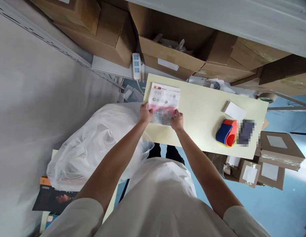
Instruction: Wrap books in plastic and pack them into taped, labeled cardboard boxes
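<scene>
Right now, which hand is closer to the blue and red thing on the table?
The right hand. It holds the right edge of the printed packet, the side facing the blue and red thing. The left hand is farther off, at the packet's left edge.

Wears a loose, off-white, short-sleeved top of soft matte cloth (153, 204), plain across the visible front. Shades from dull grey near the chest to brighter white toward the rounded, creased lower edge (165, 163). Gathers there into small folds and wrinkles, most clearly on the right. Ends on the upper arms in a wide, pale grey left sleeve (91, 205) and a matching right sleeve (243, 219). Leaves bare a left forearm (118, 154), a right forearm (204, 171), a left hand (146, 113) and a right hand (177, 121). Shows black legwear or footwear (174, 154), hard to tell which, past the hem.
</scene>
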The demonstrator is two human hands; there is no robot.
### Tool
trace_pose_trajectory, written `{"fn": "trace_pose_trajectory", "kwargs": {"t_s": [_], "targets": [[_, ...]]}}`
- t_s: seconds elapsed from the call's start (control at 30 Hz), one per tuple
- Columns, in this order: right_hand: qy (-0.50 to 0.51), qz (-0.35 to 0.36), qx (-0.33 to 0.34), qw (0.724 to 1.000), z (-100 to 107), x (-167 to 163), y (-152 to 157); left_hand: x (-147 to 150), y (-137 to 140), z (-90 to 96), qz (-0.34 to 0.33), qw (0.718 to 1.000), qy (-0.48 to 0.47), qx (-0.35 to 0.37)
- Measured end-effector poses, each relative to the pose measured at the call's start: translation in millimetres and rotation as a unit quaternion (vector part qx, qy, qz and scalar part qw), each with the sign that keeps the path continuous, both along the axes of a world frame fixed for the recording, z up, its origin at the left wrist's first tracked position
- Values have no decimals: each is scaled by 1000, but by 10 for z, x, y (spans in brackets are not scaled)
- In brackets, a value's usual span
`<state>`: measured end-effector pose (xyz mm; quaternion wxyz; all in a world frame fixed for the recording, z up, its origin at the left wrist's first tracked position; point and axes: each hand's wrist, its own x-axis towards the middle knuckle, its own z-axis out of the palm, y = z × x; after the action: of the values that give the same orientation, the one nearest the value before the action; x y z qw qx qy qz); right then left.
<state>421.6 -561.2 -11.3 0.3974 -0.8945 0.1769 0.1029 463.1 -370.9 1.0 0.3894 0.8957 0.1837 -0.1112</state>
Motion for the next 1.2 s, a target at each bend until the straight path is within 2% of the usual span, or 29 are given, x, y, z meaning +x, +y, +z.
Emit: {"fn": "trace_pose_trajectory", "kwargs": {"t_s": [0.13,0.27,0.47,0.6,0.7,0.77,0.9,1.03,1.13,1.2], "targets": [[-18,20,-12,1000,-40,541,110,461,125,-76,-25,998,-47,25],[-28,33,-21,999,-60,780,150,664,138,-122,-18,998,-56,-5],[3,23,-48,999,-30,663,151,544,88,-81,2,999,-30,33],[10,28,-29,999,56,542,23,439,143,9,21,999,-41,23],[5,27,-10,1000,186,417,-181,360,185,189,-10,998,-38,50],[0,36,6,999,310,282,-366,265,175,396,-52,994,-32,90],[-43,78,55,995,575,-123,-798,-139,34,967,-124,979,-36,155],[-94,165,78,979,737,-533,-1156,-854,-198,1464,-150,971,-77,170],[-119,252,86,957,779,-731,-1253,-1540,-372,1633,-128,977,-94,144],[-121,308,95,939,797,-831,-1217,-2059,-479,1664,-78,987,-77,118]]}}
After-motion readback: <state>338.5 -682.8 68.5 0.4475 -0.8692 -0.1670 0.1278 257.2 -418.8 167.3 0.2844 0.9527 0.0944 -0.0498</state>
